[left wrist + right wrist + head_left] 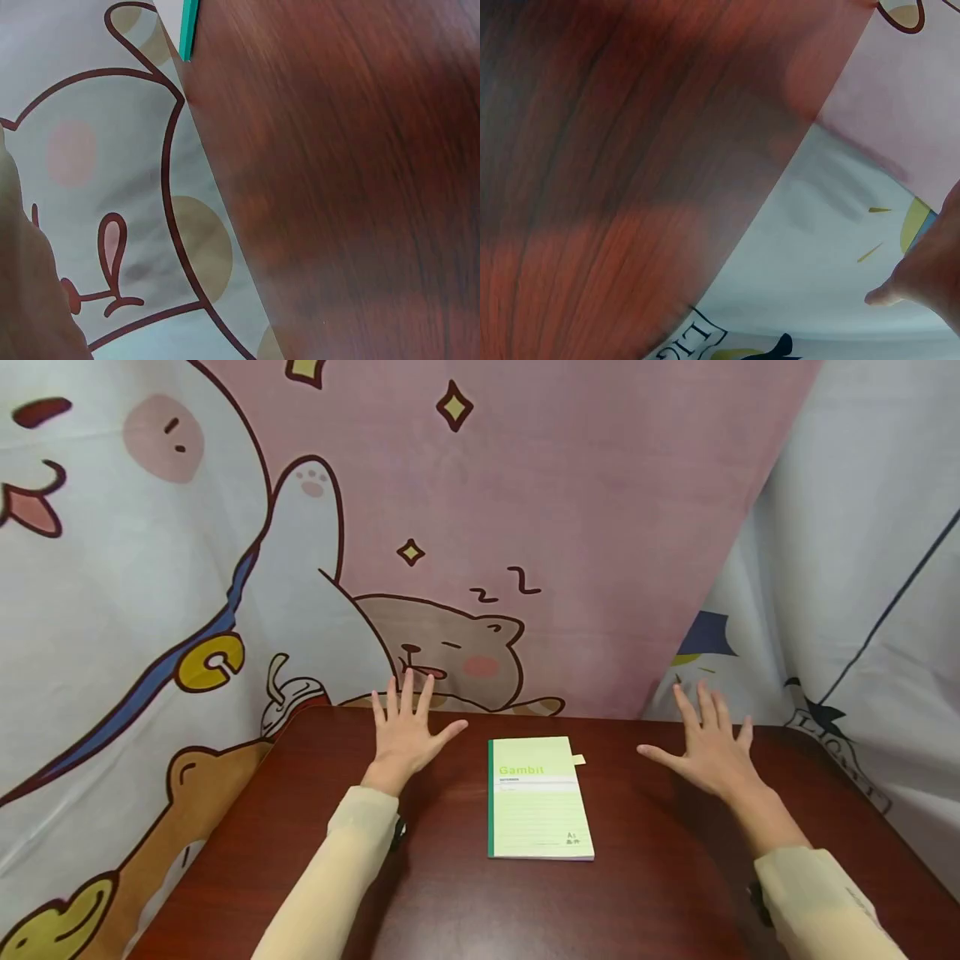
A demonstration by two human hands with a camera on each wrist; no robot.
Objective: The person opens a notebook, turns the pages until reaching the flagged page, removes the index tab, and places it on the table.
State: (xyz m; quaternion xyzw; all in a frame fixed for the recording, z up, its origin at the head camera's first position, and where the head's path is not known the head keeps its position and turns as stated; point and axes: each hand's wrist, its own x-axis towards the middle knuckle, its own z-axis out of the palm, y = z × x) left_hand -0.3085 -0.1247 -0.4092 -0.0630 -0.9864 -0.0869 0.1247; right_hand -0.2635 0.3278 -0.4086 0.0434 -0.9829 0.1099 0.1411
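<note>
A pale green notebook (538,818) with a darker green spine and the word Gambit on its cover lies on the dark red-brown table. A small cream tab (578,760) sticks out from its right edge. To the left of the notebook my left hand (405,735) is held with fingers spread, touching nothing. My right hand (712,747) is on the other side, its fingers also spread and nothing in it. In the left wrist view, a corner of the notebook (185,30) with its green spine shows at the top.
The table (465,910) reaches back to a hanging cloth (600,527) printed with cartoon animals. More white cloth (885,568) hangs along the right side. Both forearms wear cream sleeves (330,868), with a dark band at each wrist.
</note>
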